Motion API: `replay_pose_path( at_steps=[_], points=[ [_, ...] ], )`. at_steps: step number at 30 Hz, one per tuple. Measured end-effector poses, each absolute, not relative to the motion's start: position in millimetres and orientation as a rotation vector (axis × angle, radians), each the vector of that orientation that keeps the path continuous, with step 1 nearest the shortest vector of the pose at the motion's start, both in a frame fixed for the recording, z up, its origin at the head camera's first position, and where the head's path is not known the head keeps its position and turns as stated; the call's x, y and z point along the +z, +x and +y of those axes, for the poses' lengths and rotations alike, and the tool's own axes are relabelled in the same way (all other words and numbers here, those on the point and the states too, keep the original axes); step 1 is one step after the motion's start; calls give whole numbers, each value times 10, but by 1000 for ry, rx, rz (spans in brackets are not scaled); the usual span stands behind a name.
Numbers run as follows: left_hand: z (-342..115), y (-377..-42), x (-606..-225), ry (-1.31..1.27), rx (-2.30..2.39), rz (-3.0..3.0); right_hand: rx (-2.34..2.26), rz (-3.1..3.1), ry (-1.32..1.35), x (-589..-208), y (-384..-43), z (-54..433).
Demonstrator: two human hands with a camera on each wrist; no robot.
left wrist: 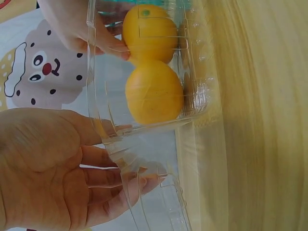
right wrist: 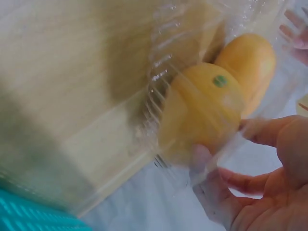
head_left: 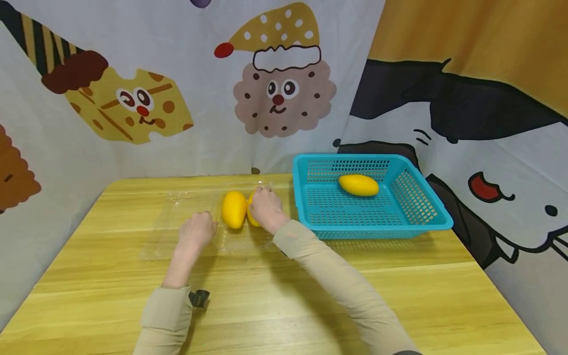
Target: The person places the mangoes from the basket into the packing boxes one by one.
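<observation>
A clear plastic clamshell box (head_left: pixel 159 241) lies opened out on the table, two yellow mangoes side by side in its right half. My left hand (head_left: pixel 197 229) is at the fold between the halves; in the left wrist view its thumb and curled fingers grip the plastic edge (left wrist: pixel 115 144). The left mango (head_left: pixel 233 209) stands untouched. My right hand (head_left: pixel 267 204) reaches over the box's right side and holds the right mango (right wrist: pixel 202 110), thumb on one side and fingers on the other. Its green stem spot shows in the right wrist view.
A turquoise plastic basket (head_left: pixel 372 228) stands to the right of the box, with one mango (head_left: pixel 358 185) inside. Behind the wooden table (head_left: pixel 266 305) hangs a cartoon-print curtain (head_left: pixel 195 162).
</observation>
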State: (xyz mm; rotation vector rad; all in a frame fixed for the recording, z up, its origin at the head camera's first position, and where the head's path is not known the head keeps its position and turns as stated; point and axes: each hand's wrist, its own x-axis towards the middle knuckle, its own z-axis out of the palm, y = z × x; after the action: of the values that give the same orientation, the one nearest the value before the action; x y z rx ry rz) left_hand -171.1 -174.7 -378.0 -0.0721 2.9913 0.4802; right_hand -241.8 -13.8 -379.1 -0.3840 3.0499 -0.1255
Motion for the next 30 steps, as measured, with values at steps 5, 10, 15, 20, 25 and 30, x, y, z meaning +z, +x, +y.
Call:
replay_pose_path(
  at_steps=[5,10,15,20,25,30],
  points=[
    [-1742,-1701,-3783,-72,483,2990,-98,3080,-469,-3733,-2421,-108],
    [-1738,-1694,-3786,-68,482,2991,-91,3090,-501,-3656,-2440,-61],
    [-1735,-1696,-3792,-69,482,2998,-188,3147,-547,-3531,-2449,32],
    [-1733,-1704,-3795,-68,496,2992,-285,3216,-537,-3337,-2463,167],
    [-1742,-1706,-3788,-63,502,2985,-406,3213,-464,-3160,-2489,309],
    [-1744,-1703,-3786,-55,510,2975,-496,3225,-398,-3037,-2551,487]
  ],
)
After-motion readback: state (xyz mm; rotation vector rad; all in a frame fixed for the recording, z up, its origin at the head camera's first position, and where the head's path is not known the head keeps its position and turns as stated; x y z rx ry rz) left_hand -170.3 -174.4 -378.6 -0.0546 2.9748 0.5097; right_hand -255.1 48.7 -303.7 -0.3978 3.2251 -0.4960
